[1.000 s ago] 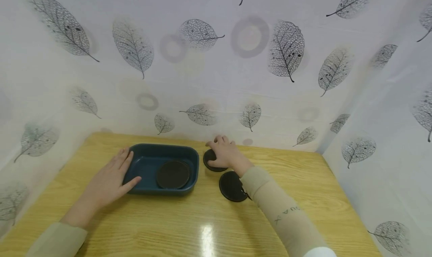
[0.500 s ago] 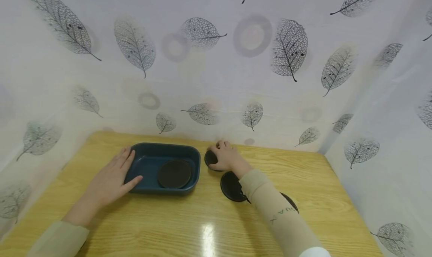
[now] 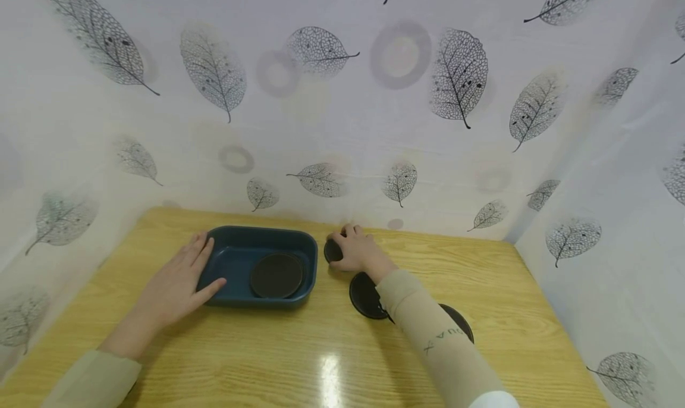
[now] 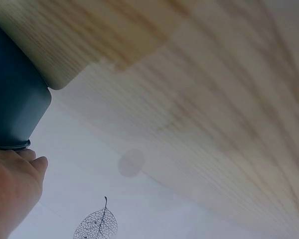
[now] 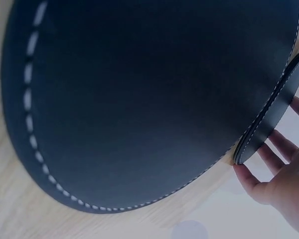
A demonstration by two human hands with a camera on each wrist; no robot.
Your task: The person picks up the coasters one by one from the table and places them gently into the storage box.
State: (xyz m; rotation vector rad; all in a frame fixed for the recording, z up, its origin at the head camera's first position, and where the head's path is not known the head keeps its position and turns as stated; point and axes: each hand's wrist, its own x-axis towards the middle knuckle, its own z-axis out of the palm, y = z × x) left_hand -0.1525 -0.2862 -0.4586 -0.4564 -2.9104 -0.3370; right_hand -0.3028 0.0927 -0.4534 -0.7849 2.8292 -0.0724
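Observation:
At the back of the table, my right hand [image 3: 357, 251] spans a round black coaster [image 3: 332, 251], gripping its edge between thumb and fingers. The right wrist view shows the thumb and fingertips along the rim of this stitched coaster [image 5: 274, 117]. My left hand [image 3: 173, 283] rests on the left end of a dark blue rectangular tray [image 3: 227, 265], fingers straight along its rim and thumb reaching over the near side. Inside the tray, toward its right end, lies another black coaster [image 3: 276, 275].
A black coaster [image 3: 365, 298] lies below my right wrist, partly covered by the sleeve. One more coaster [image 3: 460, 322] shows from behind the forearm. A leaf-patterned curtain [image 3: 342, 110] hangs behind the wooden table [image 3: 257, 354].
The fingers of my right hand have drawn in from a spread pose onto the coaster's edge. The coaster behind my forearm has come into sight. My left hand stays on the tray.

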